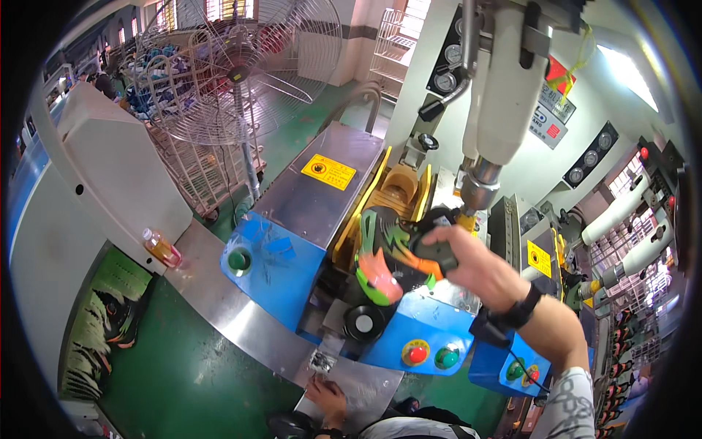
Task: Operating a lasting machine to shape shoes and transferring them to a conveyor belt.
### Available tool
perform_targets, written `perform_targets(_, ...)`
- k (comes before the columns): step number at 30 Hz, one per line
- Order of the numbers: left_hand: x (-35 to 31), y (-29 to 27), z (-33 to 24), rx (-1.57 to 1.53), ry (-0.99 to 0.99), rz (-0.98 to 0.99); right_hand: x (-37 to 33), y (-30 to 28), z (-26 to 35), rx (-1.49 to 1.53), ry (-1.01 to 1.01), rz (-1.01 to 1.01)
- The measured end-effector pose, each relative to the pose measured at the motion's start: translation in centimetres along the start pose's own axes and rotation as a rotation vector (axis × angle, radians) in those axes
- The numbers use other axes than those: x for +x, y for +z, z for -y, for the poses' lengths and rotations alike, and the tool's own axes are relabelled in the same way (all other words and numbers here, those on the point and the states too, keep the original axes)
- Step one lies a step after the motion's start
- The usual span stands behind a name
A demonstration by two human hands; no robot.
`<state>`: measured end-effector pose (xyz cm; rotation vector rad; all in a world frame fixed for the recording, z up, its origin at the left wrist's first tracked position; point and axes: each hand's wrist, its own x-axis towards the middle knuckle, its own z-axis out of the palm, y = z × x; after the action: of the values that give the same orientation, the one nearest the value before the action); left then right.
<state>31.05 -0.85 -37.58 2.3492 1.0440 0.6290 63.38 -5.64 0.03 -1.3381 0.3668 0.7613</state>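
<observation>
My right hand (472, 260) is closed around a black sneaker (418, 247) with green and orange parts, blurred. Its rounded end with a pink and bright green sole (380, 276) points toward me. The sneaker is at the yellow-sided cradle (395, 192) of a pressing machine, below and left of the metal press head (480, 184). Whether it rests on the cradle is hidden. Low in the picture, my left hand (327, 399) lies on the metal ledge (365, 388) with fingers apart, beside a small shiny metal part (322, 361). It appears to hold nothing.
Red (417, 355) and green (447, 358) push buttons sit on the blue front panel. A black round knob (364, 323) juts out below the cradle. A bottle (162, 247) stands on the metal counter. A large fan (238, 73) stands behind.
</observation>
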Motion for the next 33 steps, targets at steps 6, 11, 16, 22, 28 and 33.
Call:
perform_targets(6,0.7,-0.2,0.5,0.164,0.077,0.086,7.5,4.7,3.2,-0.081,-0.104,-0.064)
perform_targets(11,0.5,-0.3,0.3,0.132,0.078,0.183,11.0,2.1,3.7,-0.011,-0.015,-0.215)
perform_targets(16,0.5,0.0,1.2,0.119,0.129,0.174,15.4,0.7,4.4,-0.214,-0.135,-0.103)
perform_targets(22,-0.4,0.9,2.0,0.098,0.080,0.243,15.4,2.7,4.0,-0.370,-0.304,-0.437)
perform_targets(28,-1.0,0.9,2.3,0.182,0.088,0.216,15.1,3.6,4.6,-0.479,-0.298,-0.443)
perform_targets(33,-0.5,0.4,1.7,0.166,0.101,0.209,16.0,4.9,0.6,-0.618,-0.586,-0.530)
